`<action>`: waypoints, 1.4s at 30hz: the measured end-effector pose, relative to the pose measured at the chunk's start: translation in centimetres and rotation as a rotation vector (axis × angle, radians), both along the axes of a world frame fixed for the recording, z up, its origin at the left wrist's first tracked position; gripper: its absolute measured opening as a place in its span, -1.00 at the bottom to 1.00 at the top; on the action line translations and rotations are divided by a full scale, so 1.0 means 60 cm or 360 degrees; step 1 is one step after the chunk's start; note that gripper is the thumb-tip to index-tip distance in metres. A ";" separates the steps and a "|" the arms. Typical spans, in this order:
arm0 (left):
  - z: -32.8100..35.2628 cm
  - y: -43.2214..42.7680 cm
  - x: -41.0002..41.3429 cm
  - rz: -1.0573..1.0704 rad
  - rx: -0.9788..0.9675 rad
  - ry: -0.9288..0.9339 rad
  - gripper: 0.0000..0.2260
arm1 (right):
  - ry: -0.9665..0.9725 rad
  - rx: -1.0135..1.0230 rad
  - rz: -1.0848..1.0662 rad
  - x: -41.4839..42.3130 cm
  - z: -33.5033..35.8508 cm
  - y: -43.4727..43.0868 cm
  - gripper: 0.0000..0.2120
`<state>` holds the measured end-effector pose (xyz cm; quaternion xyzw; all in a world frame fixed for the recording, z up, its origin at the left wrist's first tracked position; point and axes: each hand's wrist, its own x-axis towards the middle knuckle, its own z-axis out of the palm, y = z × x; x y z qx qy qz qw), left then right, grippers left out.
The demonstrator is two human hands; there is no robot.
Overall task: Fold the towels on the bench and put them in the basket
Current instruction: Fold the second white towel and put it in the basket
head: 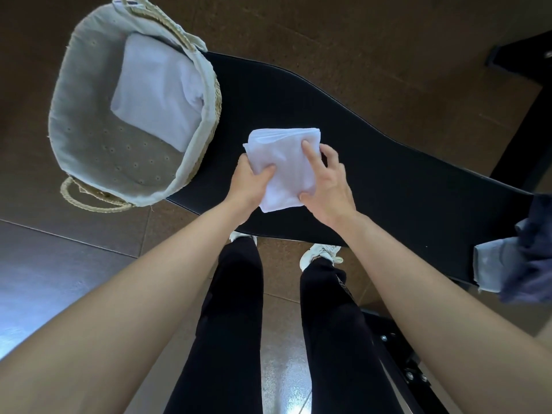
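Both hands hold a folded white towel just above the black padded desk. The left hand grips the towel's left edge, its thumb pressed on top of the cloth and the other fingers hidden beneath it. The right hand holds the right edge, with its index finger laid flat on the upper face and its thumb pinching the near right corner; the remaining fingers curl loosely beside the towel's right side. The towel is a compact, roughly square bundle, with several stacked layers showing along its far edge. To the left of the left hand's fingers, and beyond them, a woven basket with a pale cloth liner and rope handles sits at the end of the desk, and another folded white towel lies inside it against the far right wall. Well to the right of the right hand's fingers, a crumpled grey and dark blue cloth lies at the desk's other end.
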<state>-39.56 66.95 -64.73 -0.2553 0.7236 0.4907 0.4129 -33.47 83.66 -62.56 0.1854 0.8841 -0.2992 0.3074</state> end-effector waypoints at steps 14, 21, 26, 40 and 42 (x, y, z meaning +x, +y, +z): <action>0.110 -0.039 0.011 -0.0163 0.0045 0.0076 -0.59 | -0.0243 -0.0601 -0.0436 -0.012 0.055 -0.021 0.00; 0.177 -0.149 0.014 -0.0011 0.0023 0.0382 -0.56 | -0.0099 -0.0938 -0.0452 -0.030 0.138 -0.099 -0.03; 0.216 -0.240 -0.019 -0.0008 -0.0112 0.0889 -0.35 | 0.0016 -0.0884 -0.0180 -0.102 0.159 -0.180 -0.20; 0.113 -0.278 -0.141 0.0518 -0.0352 0.0676 -0.77 | 0.0610 0.0012 0.0715 -0.339 0.094 -0.277 -0.34; 0.093 -0.259 -0.157 0.0571 -0.0284 0.0604 -0.81 | 0.0634 0.0224 0.0815 -0.347 0.075 -0.267 -0.35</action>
